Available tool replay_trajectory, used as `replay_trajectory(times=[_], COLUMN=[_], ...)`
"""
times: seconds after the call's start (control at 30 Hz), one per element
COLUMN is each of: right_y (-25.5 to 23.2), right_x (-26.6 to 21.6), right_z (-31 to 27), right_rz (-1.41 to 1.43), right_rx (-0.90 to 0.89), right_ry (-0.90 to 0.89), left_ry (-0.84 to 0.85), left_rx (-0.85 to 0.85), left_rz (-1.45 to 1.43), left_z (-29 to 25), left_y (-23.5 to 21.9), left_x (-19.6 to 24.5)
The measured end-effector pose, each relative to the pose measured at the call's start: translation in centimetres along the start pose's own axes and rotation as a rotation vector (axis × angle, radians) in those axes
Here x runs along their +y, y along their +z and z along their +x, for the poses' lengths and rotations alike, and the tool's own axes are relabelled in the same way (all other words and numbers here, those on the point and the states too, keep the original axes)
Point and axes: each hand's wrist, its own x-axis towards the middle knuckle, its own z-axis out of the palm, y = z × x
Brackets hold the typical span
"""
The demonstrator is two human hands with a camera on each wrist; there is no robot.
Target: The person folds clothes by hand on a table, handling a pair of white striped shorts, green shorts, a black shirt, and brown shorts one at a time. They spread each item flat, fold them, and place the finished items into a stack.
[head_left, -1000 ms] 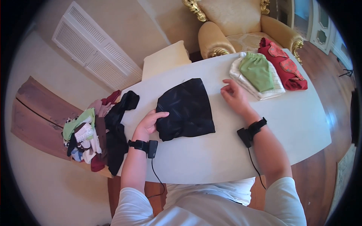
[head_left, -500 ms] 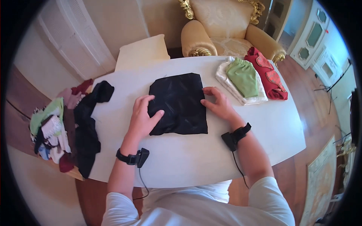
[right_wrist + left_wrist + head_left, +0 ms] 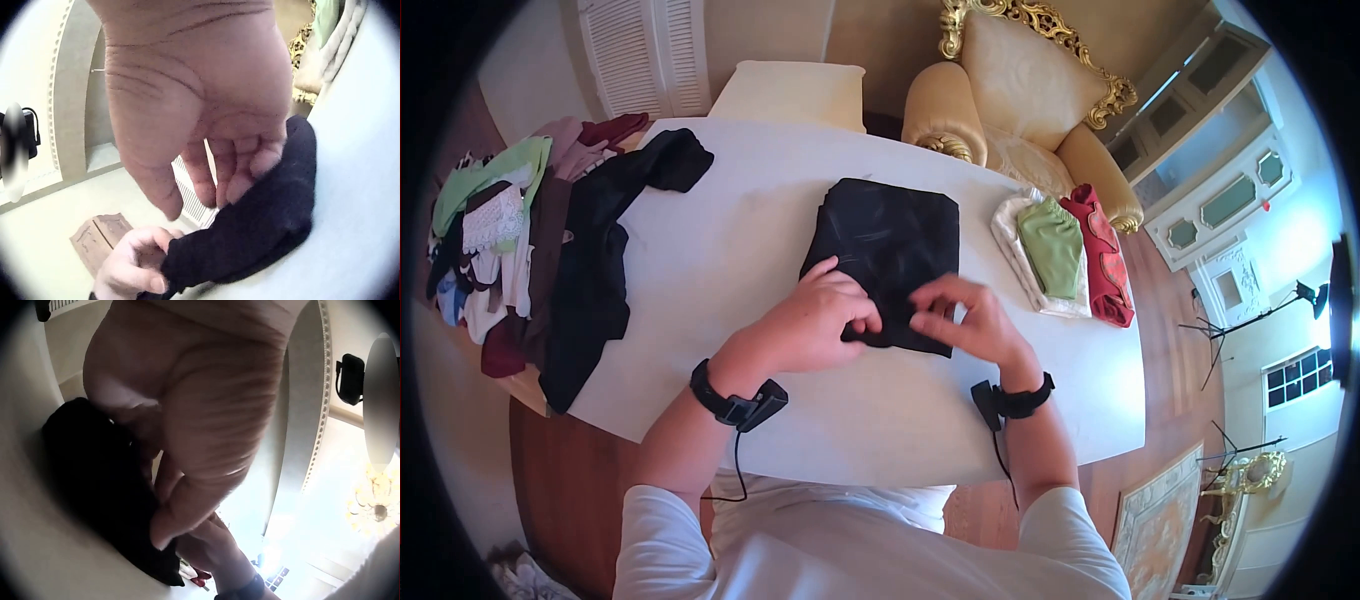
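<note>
A folded black garment (image 3: 890,225) with a faint pattern lies flat on the white table (image 3: 850,430) in front of me. My left hand (image 3: 815,318) is at its near edge, and in the right wrist view the left thumb and fingers pinch a corner of the black cloth (image 3: 250,237). Over the near right part of the garment is my right hand (image 3: 975,325), slightly blurred. Its fingers are loosely bent, with the thumb apart and no cloth between them in the right wrist view.
On the table's right lie a folded white garment (image 3: 1013,235), green shorts (image 3: 1052,250) on top of it, and a folded red garment (image 3: 1105,260). A heap of mixed clothes (image 3: 495,220) and a loose black garment (image 3: 590,270) are at the left. Behind stands a gold armchair (image 3: 1040,90).
Both hands have come from the garment's left and right sides to its near edge. The left hand now pinches the cloth there. The head view has also shifted.
</note>
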Motion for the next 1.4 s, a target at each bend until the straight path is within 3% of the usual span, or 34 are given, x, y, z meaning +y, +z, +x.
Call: replay_trajectory(times=[0.07,0.13,0.2,0.23,0.33,0.4,0.5,0.6,0.7,0.8,0.83,0.93,0.97,1.13,1.23,1.4], right_y=[0.5,0.7,0.6,0.8,1.0,0.9,1.0,0.0,-1.0,-0.5,-0.1,0.7,0.6,-0.2,-1.2,-1.7], right_x=[-1.6,-3.0,-3.2,-2.8,-1.7,-2.3,-2.4,-1.9,-0.5,0.4,1.0,3.2,3.1,2.4,1.0,0.0], right_z=[-0.5,-0.8,-1.3,-1.4,-1.2,-0.8,-1.1,-1.4,-1.2,-0.5,-0.4,-0.3,-0.4,-0.8,-1.0,-1.9], right_rz=[0.050,-0.019,-0.078,0.005,0.125,0.035,-0.187,-0.199,-0.146,-0.239,-0.227,-0.376,-0.380,-0.312,-0.201,-0.379], right_rx=[-0.263,-0.370,-0.446,-0.375,-0.193,-0.122,-0.298,-0.365,-0.163,0.214,0.272,0.398,0.373,0.225,0.013,-0.084], right_ry=[0.096,0.112,0.144,0.151,0.181,0.214,0.142,0.129,0.252,0.291,0.259,0.213,0.240,0.319,0.297,0.250], left_ry=[0.077,0.127,0.014,-0.041,-0.151,-0.184,-0.335,-0.329,-0.352,-0.414,-0.331,-0.427,-0.500,-0.580,-0.619,-0.626], left_rx=[0.030,0.018,0.040,0.049,0.328,0.235,-0.001,0.022,0.055,0.141,0.211,0.382,0.455,0.496,0.466,0.411], left_rz=[-0.018,-0.006,-0.091,-0.134,-0.124,0.072,0.219,0.213,0.123,-0.178,-0.158,-0.780,-0.724,-0.842,-0.758,-0.685], left_z=[-0.7,-1.2,-0.9,-0.7,-0.3,-0.6,-0.8,-0.9,-0.8,-0.2,-0.2,0.4,0.5,1.2,2.0,2.1], left_y=[0.1,-0.2,-0.6,-0.7,-0.6,0.2,0.4,0.6,-0.2,-1.2,-0.8,-0.5,-0.4,-0.2,-0.3,-0.3], left_x=[-0.3,-0.3,-1.4,-1.7,-1.1,-1.9,-1.3,-1.3,-0.9,-1.7,-3.7,-5.3,-5.7,-6.7,-6.5,-6.5])
